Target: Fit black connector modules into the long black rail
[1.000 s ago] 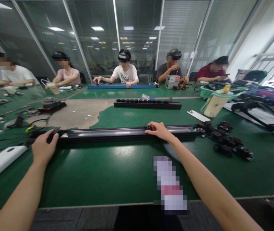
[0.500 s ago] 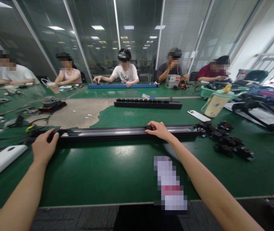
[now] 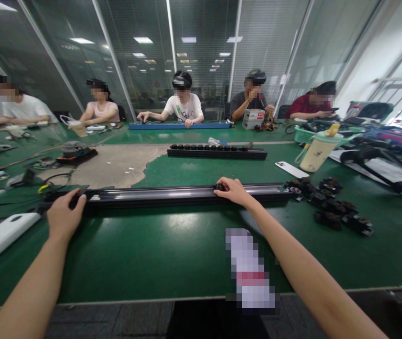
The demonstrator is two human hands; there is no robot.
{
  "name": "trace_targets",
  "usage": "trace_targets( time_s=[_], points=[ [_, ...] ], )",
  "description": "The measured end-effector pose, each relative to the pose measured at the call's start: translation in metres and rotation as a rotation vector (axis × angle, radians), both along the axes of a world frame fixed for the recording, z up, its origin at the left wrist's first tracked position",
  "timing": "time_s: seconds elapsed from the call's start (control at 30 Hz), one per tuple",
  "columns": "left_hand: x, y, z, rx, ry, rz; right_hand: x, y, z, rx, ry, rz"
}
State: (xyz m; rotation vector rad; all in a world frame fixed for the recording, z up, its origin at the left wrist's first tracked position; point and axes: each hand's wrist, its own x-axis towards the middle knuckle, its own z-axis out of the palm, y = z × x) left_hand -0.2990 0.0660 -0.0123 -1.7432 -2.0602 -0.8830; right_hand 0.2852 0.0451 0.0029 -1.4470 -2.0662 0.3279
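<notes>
A long black track rail [image 3: 158, 194] with a shiny silver channel lies crosswise on the green table. My left hand [image 3: 64, 212] is closed on its left end, thumb on the near side; the fingertips are partly hidden. At the right part of the rail, my right hand [image 3: 234, 189] pinches a small black block [image 3: 219, 187] sitting on the channel. Beyond the rail's right end lie several loose black modules [image 3: 335, 205]. Farther back stands a shorter black rail [image 3: 218, 153] with a row of small black blocks along it.
A white power strip [image 3: 4, 240] and cables lie at the left. A phone with a blurred screen [image 3: 248, 263] rests at the near edge. To the right are a white phone [image 3: 291, 169], a yellow cup [image 3: 319, 150] and a black frame [image 3: 384, 172]. Several people sit across the table [image 3: 144, 263].
Both hands stay almost where they were on the rail. The small block in my right hand has barely shifted, if at all.
</notes>
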Motion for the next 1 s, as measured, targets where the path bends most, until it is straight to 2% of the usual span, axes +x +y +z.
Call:
trace_targets(
  time_s=[0.67, 1.0],
  points=[
    [0.007, -0.004, 0.004, -0.014, -0.023, 0.004, 0.002, 0.001, 0.0, -0.002, 0.024, 0.009],
    [0.01, -0.006, 0.006, -0.014, -0.031, -0.004, 0.013, 0.007, -0.002, -0.056, 0.043, 0.098]
  ],
)
